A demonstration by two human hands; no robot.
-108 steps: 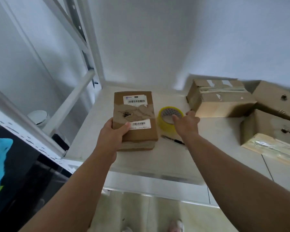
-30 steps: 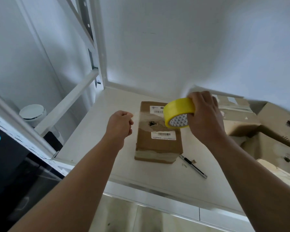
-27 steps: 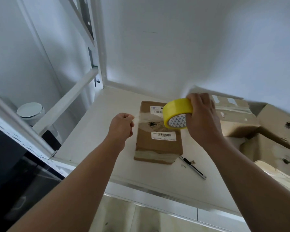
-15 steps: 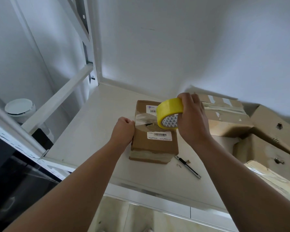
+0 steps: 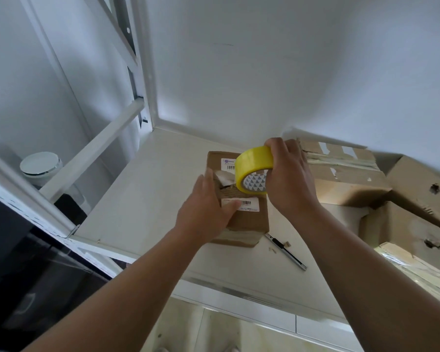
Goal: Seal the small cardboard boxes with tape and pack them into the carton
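Note:
A small brown cardboard box [image 5: 249,219] with white barcode labels lies flat on the white shelf [image 5: 142,199]. My left hand [image 5: 208,212] rests flat on its left side, fingers straight, pressing down a strip of clear tape. My right hand [image 5: 287,184] grips a yellow tape roll [image 5: 253,168] just above the box top, the strip running from the roll to under my left hand.
A utility knife [image 5: 286,252] lies on the shelf right of the box. Several larger cardboard boxes [image 5: 346,179] stand at the right and back right. A white round container [image 5: 40,166] sits beyond the shelf frame at left. The wall is close behind.
My left hand brought the pulled tape end down and now lies flat on the box. My right hand lowered the roll closer to the box top.

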